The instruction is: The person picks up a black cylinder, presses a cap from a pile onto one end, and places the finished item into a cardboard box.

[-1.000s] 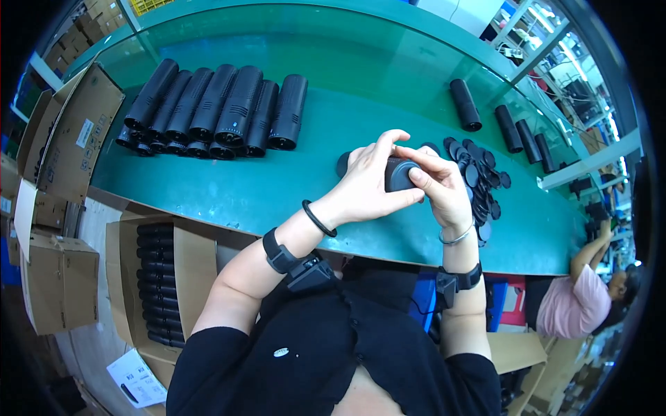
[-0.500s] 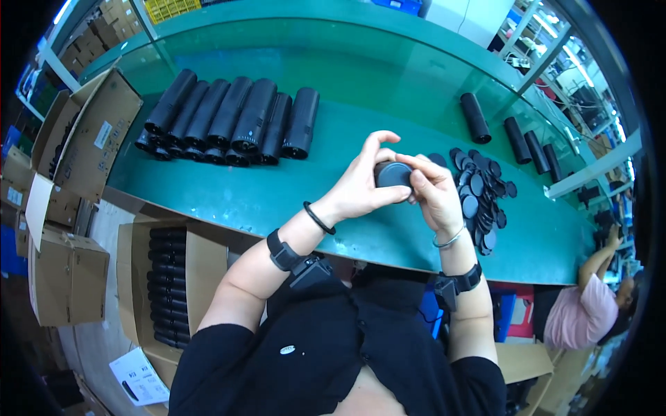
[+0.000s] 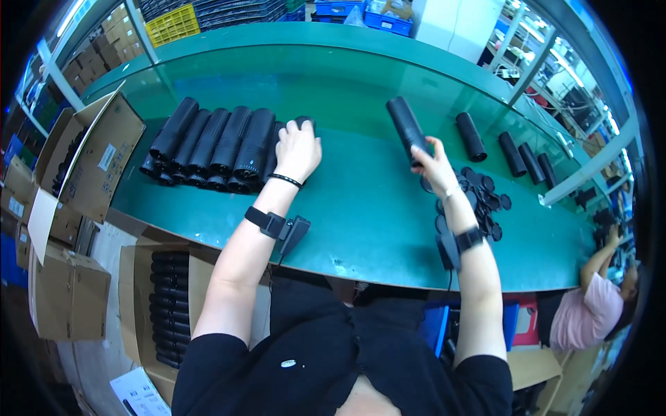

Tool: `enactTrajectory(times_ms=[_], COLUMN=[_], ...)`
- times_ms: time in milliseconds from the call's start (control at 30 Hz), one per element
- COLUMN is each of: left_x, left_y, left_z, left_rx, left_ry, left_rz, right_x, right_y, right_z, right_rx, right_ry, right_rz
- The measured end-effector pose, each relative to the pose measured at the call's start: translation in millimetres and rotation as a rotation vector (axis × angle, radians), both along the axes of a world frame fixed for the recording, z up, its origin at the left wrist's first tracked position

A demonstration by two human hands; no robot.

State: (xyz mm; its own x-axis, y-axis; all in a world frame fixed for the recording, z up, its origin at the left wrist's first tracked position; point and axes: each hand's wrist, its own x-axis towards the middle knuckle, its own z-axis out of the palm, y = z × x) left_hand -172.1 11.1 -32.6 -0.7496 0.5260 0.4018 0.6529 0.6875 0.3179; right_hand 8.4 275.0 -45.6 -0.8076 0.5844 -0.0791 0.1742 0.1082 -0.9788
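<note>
My right hand (image 3: 436, 168) is closed around the lower end of a black tube (image 3: 404, 123), which tilts up and to the left above the bench. My left hand (image 3: 298, 149) grips another black tube (image 3: 304, 121) at the right end of a stacked row; the fingers hide most of it. The other tubes of the row (image 3: 227, 142) lie side by side in layers, just left of that hand. Beside and partly behind my right forearm is a loose pile of black round caps (image 3: 488, 201).
Several single black tubes (image 3: 471, 136) lie toward the right of the green bench (image 3: 347, 229). Open cartons stand at the left, one with stacked tubes (image 3: 170, 305). A metal post (image 3: 590, 166) crosses the right side. A person in pink (image 3: 590, 315) works at far right.
My hands have parted from around the dark round piece. The left has moved left onto the row's end tube; the right now holds a tube out to the right.
</note>
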Motion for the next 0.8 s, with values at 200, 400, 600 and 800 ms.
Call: enactTrajectory(times_ms=[200, 400, 600, 800], left_x=[-22.7, -31.5, -0.7, 60.3], left_y=[32.6, 31.5, 22.9, -3.9], left_z=[-12.2, -1.0, 5.5, 19.8], left_rx=[-0.205, -0.297, 0.335, 0.6], left_ry=[-0.03, -0.403, -0.623, -0.673], left_rz=[0.048, 0.054, -0.461, -0.744], right_x=[-59.6, -42.7, 31.2, 49.0], right_y=[135.1, 88.6, 42.8, 13.3], right_z=[-55.2, -11.1, -2.4, 19.8], right_rx=[0.552, 1.065, 1.068, 0.785], right_ry=[-0.15, -0.369, -0.696, -0.296], right_rz=[-0.384, -0.142, 0.388, 0.305])
